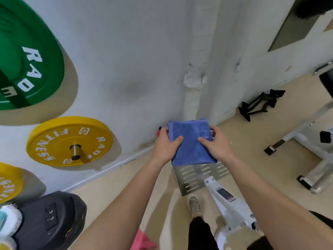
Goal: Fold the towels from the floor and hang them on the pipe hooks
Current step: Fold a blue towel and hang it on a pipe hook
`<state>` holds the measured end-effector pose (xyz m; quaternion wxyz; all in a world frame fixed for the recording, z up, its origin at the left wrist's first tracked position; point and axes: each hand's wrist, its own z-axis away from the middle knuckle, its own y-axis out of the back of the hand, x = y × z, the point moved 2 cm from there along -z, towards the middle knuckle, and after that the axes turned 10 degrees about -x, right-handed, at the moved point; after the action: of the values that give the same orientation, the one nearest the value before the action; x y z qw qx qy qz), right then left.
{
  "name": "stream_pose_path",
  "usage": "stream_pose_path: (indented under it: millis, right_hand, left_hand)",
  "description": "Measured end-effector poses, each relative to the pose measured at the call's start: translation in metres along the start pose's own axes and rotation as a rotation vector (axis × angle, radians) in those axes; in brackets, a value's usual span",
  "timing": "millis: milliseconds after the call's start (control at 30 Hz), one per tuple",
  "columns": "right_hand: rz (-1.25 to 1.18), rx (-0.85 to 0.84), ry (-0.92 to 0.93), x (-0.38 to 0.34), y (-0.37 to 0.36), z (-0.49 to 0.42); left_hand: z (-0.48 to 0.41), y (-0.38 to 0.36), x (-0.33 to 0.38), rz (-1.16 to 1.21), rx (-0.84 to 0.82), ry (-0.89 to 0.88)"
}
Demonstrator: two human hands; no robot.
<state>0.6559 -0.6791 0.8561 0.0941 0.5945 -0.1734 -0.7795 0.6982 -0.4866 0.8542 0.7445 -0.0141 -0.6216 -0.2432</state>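
While pinched between left grip [166,145] and right grip [215,143], sits as a folded square of blue towel [191,150], with thumbs pressed on the top face, fingers curled under the side edges, and both grips closed on cloth. Held in the air between the two grips, just short of the white wrapped pipe [191,98] rising beyond them in the wall corner. Likely light, soft and limp: plush pile, several layers, no stiffness to keep the fold after release of either side. Not slippery, not fragile, but apt to slump open. Best taken with every layer pinched together close to one edge, then draped over a pipe hook [203,80] — seemingly one on the pipe beyond the grips, too blurred to be sure. Nearer than the left grip, on the floor, a pink towel [142,240], probably next for folding.
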Motion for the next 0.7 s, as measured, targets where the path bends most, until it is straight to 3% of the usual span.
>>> stream_pose_path:
  millis: [167, 400, 700]
  right_hand:
    - [0.049, 0.053, -0.007, 0.015, 0.082, -0.165]
    - [0.104, 0.091, -0.018, 0.028, 0.159, -0.372]
    - [0.076, 0.061, -0.018, 0.067, 0.162, -0.501]
  left_hand:
    - [-0.169, -0.050, 0.041, 0.008, 0.012, -0.003]
    - [-0.369, -0.101, 0.068, 0.046, 0.175, 0.107]
    - [-0.492, -0.113, 0.029, 0.031, 0.320, 0.131]
